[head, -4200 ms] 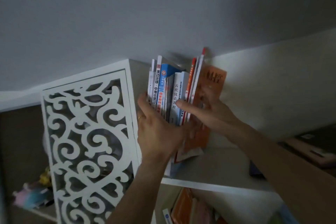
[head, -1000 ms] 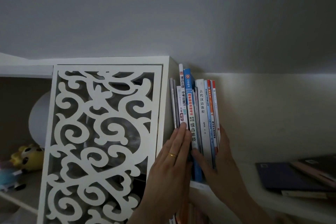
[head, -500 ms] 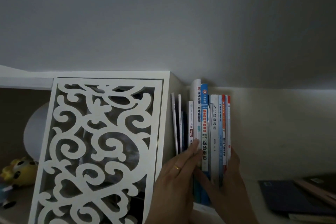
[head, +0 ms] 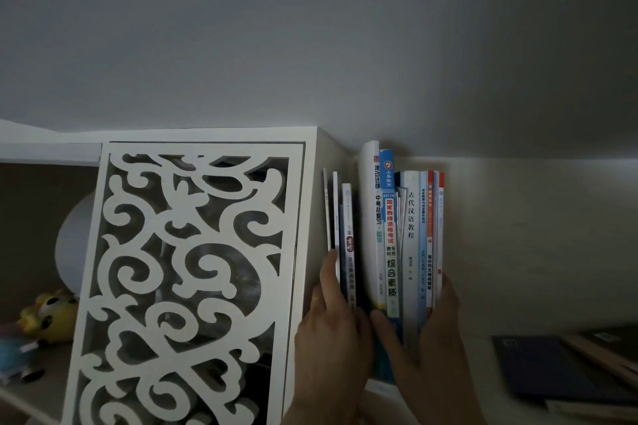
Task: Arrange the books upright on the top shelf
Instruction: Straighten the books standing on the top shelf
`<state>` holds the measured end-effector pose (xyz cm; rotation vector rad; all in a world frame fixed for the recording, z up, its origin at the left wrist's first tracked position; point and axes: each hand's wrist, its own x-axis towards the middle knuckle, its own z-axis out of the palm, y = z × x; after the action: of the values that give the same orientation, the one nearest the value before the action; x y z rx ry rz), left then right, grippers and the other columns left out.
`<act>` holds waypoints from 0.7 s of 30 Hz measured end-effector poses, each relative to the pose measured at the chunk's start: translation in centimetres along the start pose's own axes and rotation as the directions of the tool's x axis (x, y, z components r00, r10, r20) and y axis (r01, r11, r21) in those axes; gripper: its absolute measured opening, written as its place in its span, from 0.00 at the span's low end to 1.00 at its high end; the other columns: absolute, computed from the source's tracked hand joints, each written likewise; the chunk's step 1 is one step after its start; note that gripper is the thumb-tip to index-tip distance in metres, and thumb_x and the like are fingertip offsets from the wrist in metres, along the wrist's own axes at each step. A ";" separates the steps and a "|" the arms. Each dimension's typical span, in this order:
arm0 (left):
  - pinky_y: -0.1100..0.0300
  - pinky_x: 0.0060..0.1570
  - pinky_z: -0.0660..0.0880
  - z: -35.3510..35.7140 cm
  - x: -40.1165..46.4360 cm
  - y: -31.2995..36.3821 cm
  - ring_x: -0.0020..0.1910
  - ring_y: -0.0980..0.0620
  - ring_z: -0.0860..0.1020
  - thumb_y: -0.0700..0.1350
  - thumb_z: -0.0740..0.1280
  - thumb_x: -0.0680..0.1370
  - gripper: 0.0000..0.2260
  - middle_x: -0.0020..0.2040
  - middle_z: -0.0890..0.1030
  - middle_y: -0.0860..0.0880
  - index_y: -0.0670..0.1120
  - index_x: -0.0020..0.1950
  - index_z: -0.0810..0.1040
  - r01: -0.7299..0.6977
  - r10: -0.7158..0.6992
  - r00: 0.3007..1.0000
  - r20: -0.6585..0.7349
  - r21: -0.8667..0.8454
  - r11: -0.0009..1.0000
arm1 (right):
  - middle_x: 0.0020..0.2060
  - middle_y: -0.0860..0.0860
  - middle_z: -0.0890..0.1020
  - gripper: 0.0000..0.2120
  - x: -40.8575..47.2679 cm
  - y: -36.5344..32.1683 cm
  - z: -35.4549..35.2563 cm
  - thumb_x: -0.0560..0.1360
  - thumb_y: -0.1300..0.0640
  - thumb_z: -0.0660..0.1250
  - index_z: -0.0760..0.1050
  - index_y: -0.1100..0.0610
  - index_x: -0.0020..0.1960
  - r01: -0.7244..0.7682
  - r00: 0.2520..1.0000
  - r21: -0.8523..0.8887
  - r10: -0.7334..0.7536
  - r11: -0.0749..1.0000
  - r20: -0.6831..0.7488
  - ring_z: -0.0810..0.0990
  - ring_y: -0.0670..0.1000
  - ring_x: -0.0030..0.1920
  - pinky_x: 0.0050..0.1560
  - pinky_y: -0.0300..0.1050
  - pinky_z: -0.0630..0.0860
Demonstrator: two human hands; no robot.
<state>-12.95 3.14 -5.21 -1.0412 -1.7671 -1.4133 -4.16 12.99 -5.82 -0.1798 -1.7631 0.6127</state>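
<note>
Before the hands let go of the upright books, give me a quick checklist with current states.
1. Upright books stand vertical: ok.
2. Row packed tight: not ok, a gap splits the thin books from the rest.
3. Left hand on the thin books: ok.
4. Right hand bracing the row's right end: ok.
5. Book bottoms seated on the shelf: cannot tell, hands hide them.
6. Flat books to the right not yet stood up: not ok.

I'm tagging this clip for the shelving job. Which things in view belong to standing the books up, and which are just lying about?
Part of the job:
- upright books
- top shelf
- left hand, fingers on the thin books by the cabinet
- right hand, bracing the row's right end

Lying about:
- fretwork cabinet door
- yellow plush toy
- flat dark books at right
</note>
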 end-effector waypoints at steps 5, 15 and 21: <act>0.54 0.52 0.83 1.6 1.3 -0.5 0.52 0.50 0.84 0.53 0.68 0.80 0.48 0.61 0.81 0.48 0.57 0.76 0.28 0.080 -0.087 0.995 0.047 0.145 0.986 | 0.72 0.47 0.68 0.52 0.1 -0.4 0.0 0.66 0.39 0.73 0.49 0.49 0.80 0.011 1.000 0.009 -0.011 1.000 -0.018 0.71 0.45 0.71 0.69 0.44 0.71; 0.55 0.44 0.83 1.8 1.1 -0.1 0.46 0.49 0.85 0.55 0.62 0.83 0.19 0.52 0.84 0.48 0.49 0.64 0.54 0.132 -0.162 0.984 0.076 0.302 0.944 | 0.71 0.50 0.67 0.50 0.1 -0.6 0.2 0.66 0.42 0.74 0.51 0.52 0.80 -0.025 0.999 0.022 0.026 0.999 -0.042 0.70 0.43 0.68 0.57 0.17 0.65; 0.55 0.25 0.79 -4.2 -2.7 0.8 0.25 0.55 0.79 0.60 0.62 0.80 0.17 0.32 0.76 0.56 0.53 0.60 0.60 0.023 -0.018 0.999 -0.038 0.119 0.993 | 0.71 0.47 0.66 0.47 0.0 -1.0 -0.1 0.70 0.42 0.73 0.51 0.51 0.79 -0.011 1.000 -0.030 0.011 0.999 -0.020 0.71 0.42 0.66 0.65 0.37 0.72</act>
<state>-10.94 -1.39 -6.26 -0.9309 -1.8167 -1.3130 -3.83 12.16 -5.28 -0.2159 -1.7535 0.5904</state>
